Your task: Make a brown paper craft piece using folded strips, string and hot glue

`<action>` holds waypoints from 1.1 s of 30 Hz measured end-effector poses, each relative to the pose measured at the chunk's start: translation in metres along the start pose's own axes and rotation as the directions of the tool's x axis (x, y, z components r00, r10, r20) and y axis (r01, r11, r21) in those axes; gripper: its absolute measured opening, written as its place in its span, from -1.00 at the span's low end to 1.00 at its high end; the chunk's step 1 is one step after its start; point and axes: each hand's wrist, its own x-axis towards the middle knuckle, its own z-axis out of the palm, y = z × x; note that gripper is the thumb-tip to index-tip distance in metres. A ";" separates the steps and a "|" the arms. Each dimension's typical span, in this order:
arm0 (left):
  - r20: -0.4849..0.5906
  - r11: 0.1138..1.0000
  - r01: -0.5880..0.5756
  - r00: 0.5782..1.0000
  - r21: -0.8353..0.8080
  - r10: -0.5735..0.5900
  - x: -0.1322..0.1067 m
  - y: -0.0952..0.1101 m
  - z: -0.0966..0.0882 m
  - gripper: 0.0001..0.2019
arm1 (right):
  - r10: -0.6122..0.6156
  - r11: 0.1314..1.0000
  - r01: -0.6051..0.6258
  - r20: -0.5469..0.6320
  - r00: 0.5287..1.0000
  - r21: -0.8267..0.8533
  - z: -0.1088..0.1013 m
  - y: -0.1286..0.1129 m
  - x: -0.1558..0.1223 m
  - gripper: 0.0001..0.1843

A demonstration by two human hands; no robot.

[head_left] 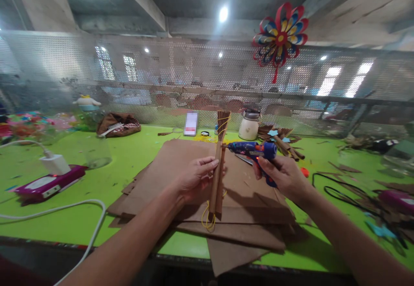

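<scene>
My left hand [201, 174] is closed around a small broom-shaped craft [216, 187] of rolled brown paper, held upright with its fringed end on top. Yellow string winds about the fringe, and a yellow loop [208, 217] hangs at the lower end. In my right hand [284, 178] is a blue hot glue gun [249, 149], gripped by its handle. Its nozzle points left and meets or nearly meets the paper just below the fringe. Beneath both hands lies a stack of brown paper sheets [174, 156]. Scissors [243, 159] are partly hidden behind the glue gun.
On the green table [129, 156] stand a white jar [249, 125] and a phone [190, 124]. A purple power strip [51, 184] with a white charger and cable is at left. Black cord [336, 191] and paper scraps lie at right. A perforated metal screen [181, 70] rises behind.
</scene>
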 end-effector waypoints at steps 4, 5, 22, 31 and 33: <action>-0.003 0.999 0.001 1.000 0.041 -0.001 0.002 -0.002 -0.001 -0.83 | -0.014 0.999 0.014 -0.015 1.000 -0.030 0.001 -0.001 0.000 -0.53; -0.008 0.999 0.001 1.000 0.051 -0.001 0.002 -0.002 -0.002 -0.82 | -0.016 0.999 0.016 -0.015 1.000 -0.032 0.001 -0.001 0.000 -0.53; -0.069 0.996 -0.024 0.997 0.086 0.030 0.003 -0.003 0.000 -0.77 | -0.059 0.996 0.055 -0.058 0.997 -0.069 0.007 -0.008 -0.004 -0.56; -0.087 1.000 -0.020 0.996 0.018 0.022 0.003 -0.003 0.003 -0.78 | -0.044 0.997 0.037 -0.106 0.993 -0.068 0.010 -0.010 -0.005 -0.59; -0.085 0.999 -0.038 0.996 -0.005 0.038 0.003 -0.003 0.003 -0.78 | -0.042 0.997 0.034 -0.110 0.993 -0.070 0.010 -0.011 -0.005 -0.59</action>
